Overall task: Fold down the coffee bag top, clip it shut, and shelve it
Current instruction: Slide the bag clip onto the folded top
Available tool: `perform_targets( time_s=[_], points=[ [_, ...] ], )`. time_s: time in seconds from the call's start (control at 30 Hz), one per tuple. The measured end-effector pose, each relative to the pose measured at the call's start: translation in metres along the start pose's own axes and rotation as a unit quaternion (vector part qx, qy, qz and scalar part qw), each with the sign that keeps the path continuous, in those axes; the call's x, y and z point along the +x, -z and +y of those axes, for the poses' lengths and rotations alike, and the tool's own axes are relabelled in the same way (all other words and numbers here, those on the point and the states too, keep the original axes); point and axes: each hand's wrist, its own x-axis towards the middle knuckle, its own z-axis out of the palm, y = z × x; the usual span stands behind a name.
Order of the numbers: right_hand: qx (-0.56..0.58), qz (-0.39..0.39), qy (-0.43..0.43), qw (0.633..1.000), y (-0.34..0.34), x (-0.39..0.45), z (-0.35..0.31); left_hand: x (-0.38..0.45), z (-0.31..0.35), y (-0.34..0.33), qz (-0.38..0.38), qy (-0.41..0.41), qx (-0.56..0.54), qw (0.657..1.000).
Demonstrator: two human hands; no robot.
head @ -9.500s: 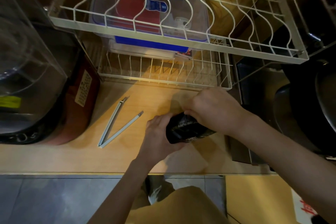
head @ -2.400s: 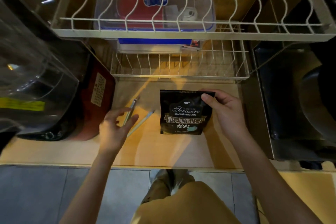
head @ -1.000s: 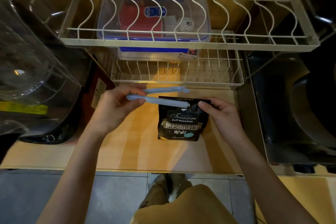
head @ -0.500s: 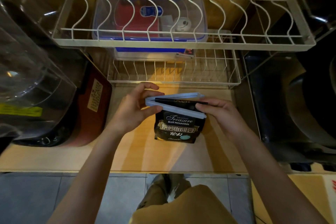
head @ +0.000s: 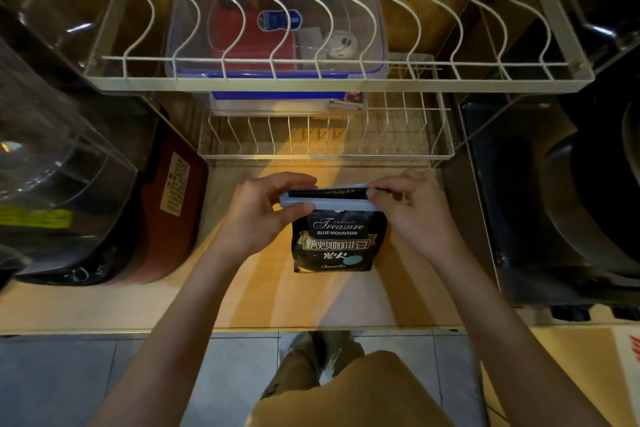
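Counter (head: 145,305): bag (head: 337,243) upright near its back edge.
Your left hand (head: 263,215): pinching clip (head: 325,201) across bag's top.
Your right hand (head: 415,211): pinching clip's other end.

coffee bag (head: 337,243) | "ORIGINAL Treasure BLUE MOUNTAIN" | "Charcoal Fire", faint

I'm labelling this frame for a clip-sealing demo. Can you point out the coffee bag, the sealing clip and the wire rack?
coffee bag (head: 337,241), head view, on its printed front.
sealing clip (head: 329,203), head view, middle of the near bar.
wire rack (head: 332,84), head view, upper tier's front rail.
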Motion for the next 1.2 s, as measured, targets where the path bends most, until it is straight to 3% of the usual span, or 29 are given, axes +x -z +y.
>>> perform_targets(
  time_s=[0.1, 0.23, 0.33, 0.5, 0.67, 0.83, 1.0, 1.2],
  points=[
    [0.038, -0.015, 0.013, 0.999, 0.003, -0.005, 0.003, -0.001, 0.000, 0.000, 0.007, -0.006, 0.023, 1.000],
    [0.175, -0.018, 0.001, 0.984, 0.014, -0.016, 0.013, -0.002, 0.000, 0.000, 0.016, -0.018, 0.039, 0.999],
    [0.141, -0.007, -0.005, 0.990, 0.019, -0.018, 0.022, -0.002, 0.001, -0.001, 0.021, -0.016, 0.037, 0.999],
    [0.194, -0.103, -0.024, 0.975, 0.018, -0.010, 0.028, -0.001, 0.002, -0.001, 0.026, -0.010, 0.038, 0.999],
    [0.240, -0.067, 0.003, 0.968, 0.014, -0.007, 0.037, -0.002, 0.006, 0.003, -0.003, -0.036, 0.095, 0.995],
    [0.277, -0.050, -0.001, 0.960, 0.010, -0.009, 0.042, 0.007, 0.022, 0.003, -0.082, -0.100, 0.236, 0.963],
    [0.268, -0.056, 0.025, 0.961, 0.010, -0.005, 0.044, 0.023, 0.043, -0.029, -0.102, -0.181, 0.293, 0.933],
    [0.240, -0.036, 0.040, 0.969, 0.009, -0.004, 0.049, 0.032, 0.041, -0.050, -0.120, -0.209, 0.346, 0.907]
  ],
)
